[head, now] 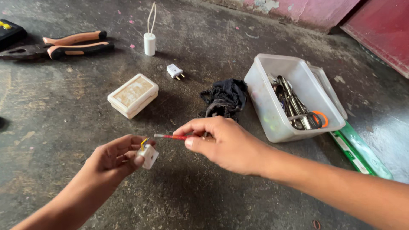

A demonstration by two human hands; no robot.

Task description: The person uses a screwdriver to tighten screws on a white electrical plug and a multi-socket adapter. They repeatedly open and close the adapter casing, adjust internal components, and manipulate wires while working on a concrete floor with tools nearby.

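Note:
My left hand (114,158) pinches a small white plug-like part (148,155) with a short yellow wire sticking out of its top. My right hand (221,142) holds a thin red-handled screwdriver (170,136), its metal tip pointing left toward the white part and stopping just short of it. Both hands hover low over the dark concrete floor (64,127).
A clear plastic tub (272,110) of metal tools stands at right, a green level (362,151) beside it. Black cloth (226,98), a white two-pin plug (175,71), a cream box (133,95), a white capacitor with leads (149,43) and orange-handled pliers (64,47) lie beyond.

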